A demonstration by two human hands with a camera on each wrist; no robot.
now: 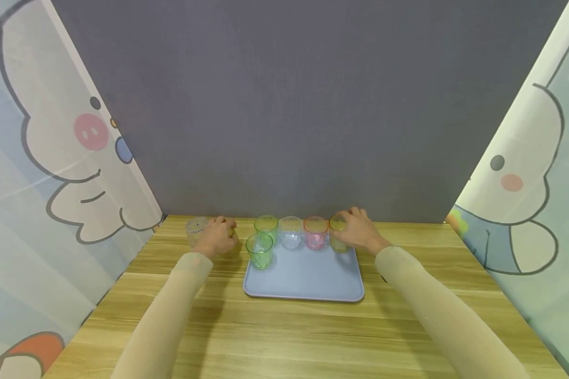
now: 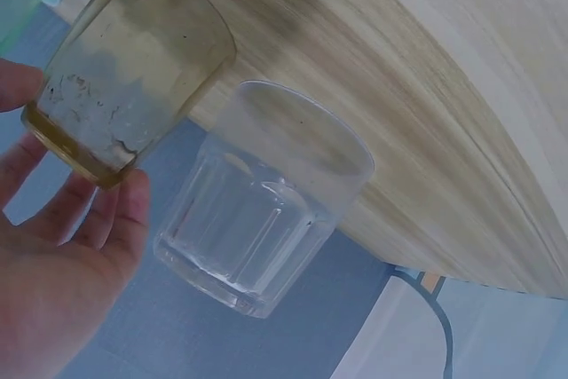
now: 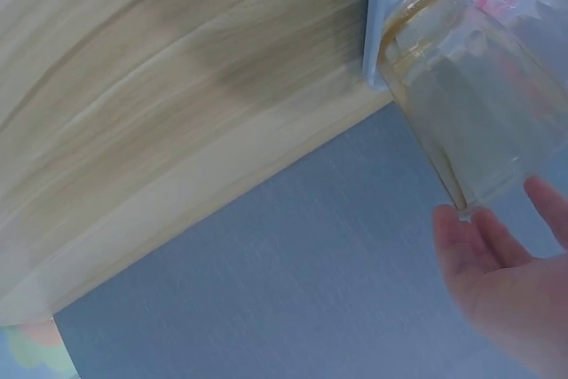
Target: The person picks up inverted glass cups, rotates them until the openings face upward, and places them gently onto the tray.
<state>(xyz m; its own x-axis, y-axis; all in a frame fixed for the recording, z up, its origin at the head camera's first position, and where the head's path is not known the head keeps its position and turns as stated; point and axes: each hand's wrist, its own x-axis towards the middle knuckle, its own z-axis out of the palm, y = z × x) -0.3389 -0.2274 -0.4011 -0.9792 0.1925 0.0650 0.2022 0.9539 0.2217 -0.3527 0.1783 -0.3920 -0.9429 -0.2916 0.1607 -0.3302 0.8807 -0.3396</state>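
My left hand (image 1: 216, 238) grips the thick base of an amber glass (image 2: 138, 59), which is upside down with its rim toward the wooden table. Thumb and fingers sit on opposite sides of that base. Beside it a clear faceted glass (image 2: 266, 201) is also bottom up. Over at the tray's back right corner, my right hand (image 1: 359, 229) pinches the rim of a yellow glass (image 3: 475, 99) from above; this one stands upright, base on the light blue tray (image 1: 308, 281).
In the tray's back row, left of the yellow glass, stand a pink glass (image 1: 315, 234), a clear glass (image 1: 291, 234) and a green glass (image 1: 266, 225). Another green glass (image 1: 260, 252) is in front at the left edge. A grey panel (image 1: 303, 116) rises behind the table (image 1: 275, 337).
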